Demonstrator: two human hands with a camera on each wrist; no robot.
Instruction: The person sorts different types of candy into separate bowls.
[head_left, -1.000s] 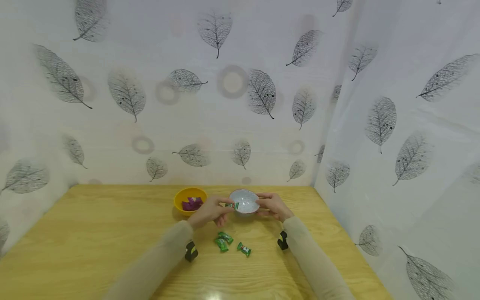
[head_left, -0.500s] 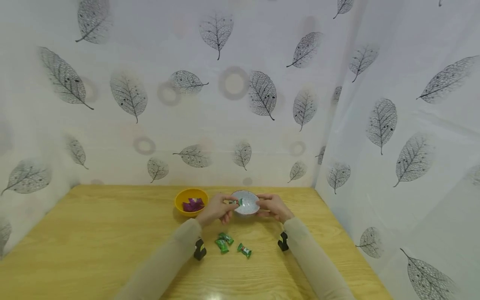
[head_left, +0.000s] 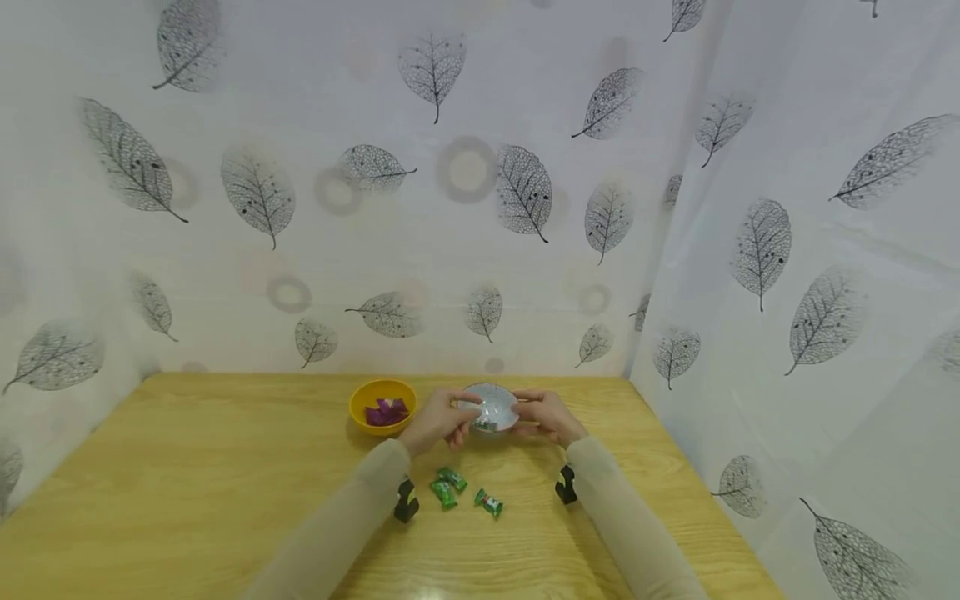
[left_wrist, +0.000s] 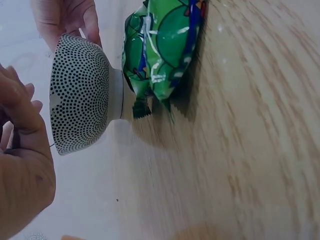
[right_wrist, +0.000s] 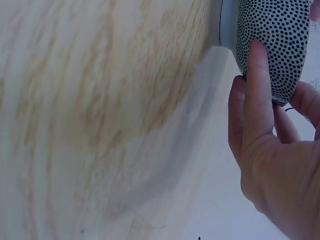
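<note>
A small speckled bowl (head_left: pixel 498 398), pale inside and dotted black outside, stands near the back of the table. My right hand (head_left: pixel 551 415) holds its right side, the thumb at the rim and the fingers (right_wrist: pixel 258 75) against the outer wall. Over the left rim is my left hand (head_left: pixel 437 421), thumb and forefinger apart with nothing between them. One green-wrapped candy (head_left: pixel 485 425) lies inside the bowl. Several more green candies (head_left: pixel 444 493) lie on the table in front of it; two show large in the left wrist view as green wrappers (left_wrist: pixel 172 37).
To the left of the speckled bowl stands a yellow bowl (head_left: pixel 362 422) holding purple-wrapped candies (head_left: pixel 386 412). The wooden table (head_left: pixel 225 483) meets a leaf-patterned curtain (head_left: pixel 315 267) at the back and on the right.
My left hand has moved slightly right over the bowl and let go of a green candy, which now lies inside. My right hand has stayed at the bowl.
</note>
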